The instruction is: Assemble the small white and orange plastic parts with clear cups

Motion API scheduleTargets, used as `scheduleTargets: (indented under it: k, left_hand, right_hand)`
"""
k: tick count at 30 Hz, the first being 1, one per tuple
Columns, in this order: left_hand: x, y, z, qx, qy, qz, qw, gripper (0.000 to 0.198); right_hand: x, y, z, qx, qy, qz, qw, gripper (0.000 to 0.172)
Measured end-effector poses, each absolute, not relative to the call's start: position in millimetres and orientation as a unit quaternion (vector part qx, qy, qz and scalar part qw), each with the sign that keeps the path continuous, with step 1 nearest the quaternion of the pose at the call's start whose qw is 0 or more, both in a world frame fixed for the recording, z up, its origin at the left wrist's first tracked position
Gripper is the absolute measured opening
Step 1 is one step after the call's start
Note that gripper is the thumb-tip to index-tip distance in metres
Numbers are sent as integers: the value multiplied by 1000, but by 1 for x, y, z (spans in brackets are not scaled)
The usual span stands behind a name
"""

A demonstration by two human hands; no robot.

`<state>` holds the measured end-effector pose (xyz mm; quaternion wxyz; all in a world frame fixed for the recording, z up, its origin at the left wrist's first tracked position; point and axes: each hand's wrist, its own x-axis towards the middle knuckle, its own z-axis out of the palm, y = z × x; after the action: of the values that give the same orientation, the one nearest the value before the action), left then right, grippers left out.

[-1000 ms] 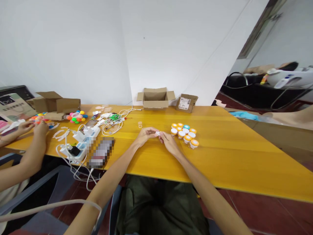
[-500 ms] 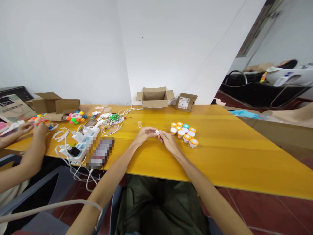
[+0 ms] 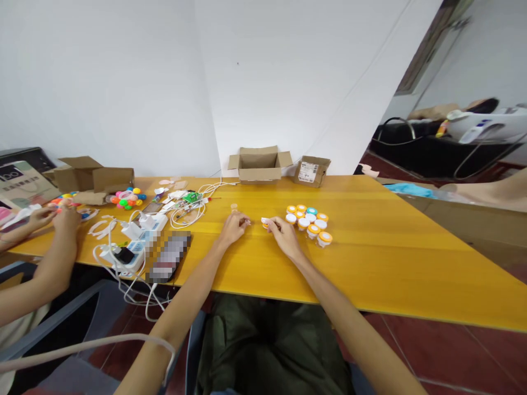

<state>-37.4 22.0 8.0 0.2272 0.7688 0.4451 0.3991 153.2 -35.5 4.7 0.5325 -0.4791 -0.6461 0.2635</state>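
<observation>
My left hand (image 3: 234,227) is closed in a pinch over the table, with something small and whitish at its fingertips that I cannot make out. Just behind it stands a small clear plastic cup (image 3: 234,207), partly hidden by the fingers. My right hand (image 3: 283,235) pinches a small white piece (image 3: 264,220). A bit of orange shows right under that piece, mostly covered by the fingers. To the right of this hand, several small clear cups with orange, white and teal lids (image 3: 312,219) are grouped on the wooden table (image 3: 387,247).
Two cardboard boxes, an open one (image 3: 259,174) and a smaller one (image 3: 312,171), stand against the wall. On the left are a power strip (image 3: 142,244) with cables, a phone (image 3: 169,257) and colourful balls (image 3: 129,198). Another person's hands (image 3: 66,216) work at far left.
My hands were together at a small white piece and have parted. The left hand has moved left towards the clear cup, while the right stays with the white piece, and orange now shows below it.
</observation>
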Motion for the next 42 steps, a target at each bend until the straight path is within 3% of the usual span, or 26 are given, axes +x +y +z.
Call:
scheduleTargets:
  k: [5, 8, 11, 15, 19, 26, 42]
  left_hand:
    - [-39, 18, 7, 803, 465, 358, 106, 18]
    - [-34, 15, 10, 798, 455, 385, 88, 18]
    - [-25, 10, 13, 783, 434, 416, 158, 12]
    - [-10, 4, 12, 758, 365, 400, 363, 23]
    - [-5, 5, 9, 709, 335, 417, 459, 30]
    - [-7, 7, 12, 672, 329, 445, 493, 32]
    - [-8, -1, 20, 646, 305, 419, 561, 45]
  right_hand:
    - [153, -32, -1, -469, -645, 277, 537, 32]
    - [154, -30, -4, -464, -642, 290, 537, 26]
    - [154, -29, -4, -455, -639, 301, 542, 22]
    - [154, -30, -3, -438, -636, 317, 551, 21]
    - [153, -29, -4, -429, -625, 329, 562, 21]
    - [153, -31, -3, -438, -627, 312, 563, 24]
    - [158, -32, -2, -478, -702, 236, 472, 42]
